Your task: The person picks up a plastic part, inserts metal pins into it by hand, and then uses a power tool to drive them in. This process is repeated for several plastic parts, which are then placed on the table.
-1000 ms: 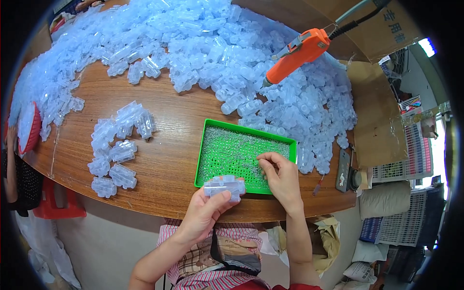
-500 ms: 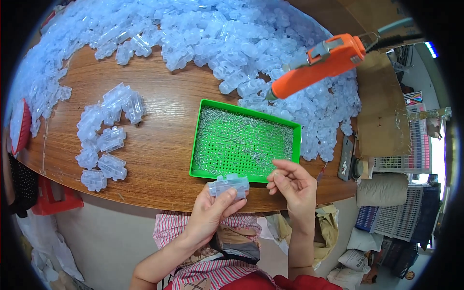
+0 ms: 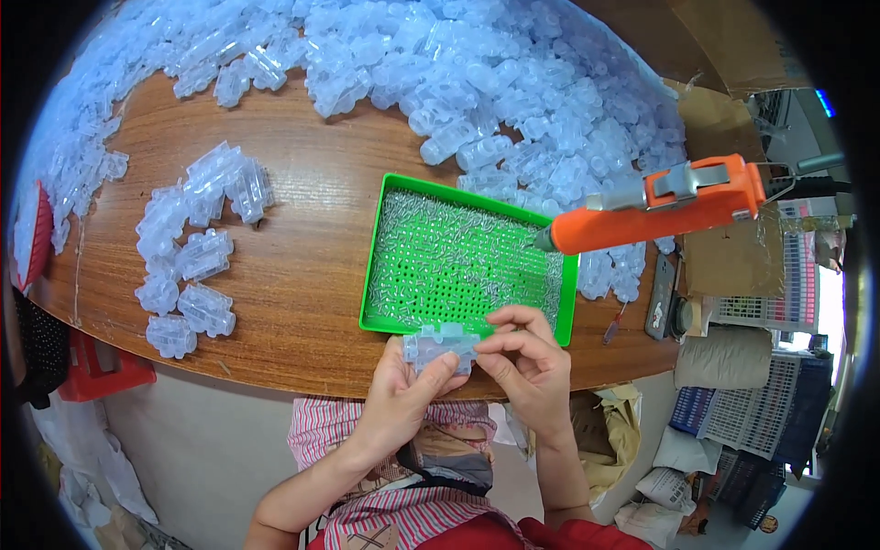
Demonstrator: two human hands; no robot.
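My left hand (image 3: pixel 410 390) is closed around a clear plastic housing (image 3: pixel 429 346), thumb on top, at the near edge of the table. At the housing's right end, my right hand (image 3: pixel 532 374) pinches with thumb and forefinger. Whatever is between those fingertips is too small to make out. Just beyond both hands lies a green perforated tray (image 3: pixel 365 312) with many small silvery screws (image 3: pixel 431 229) scattered over its floor. An orange electric screwdriver (image 3: pixel 660 215) hangs over the tray's right side, its tip pointing left, touched by neither hand.
A large heap of clear plastic housings (image 3: pixel 403 55) covers the far side of the wooden table (image 3: pixel 302 257). Several more form a small group (image 3: pixel 206 257) at the left. A dark handheld device (image 3: pixel 660 293) lies at the right edge, near a cardboard box (image 3: pixel 733 257). A red stool (image 3: pixel 105 367) stands lower left.
My right hand has moved left, bringing its fingertips to the housing's right end. The orange screwdriver has swung right and nearer. My left hand still holds the housing, shifted only slightly.
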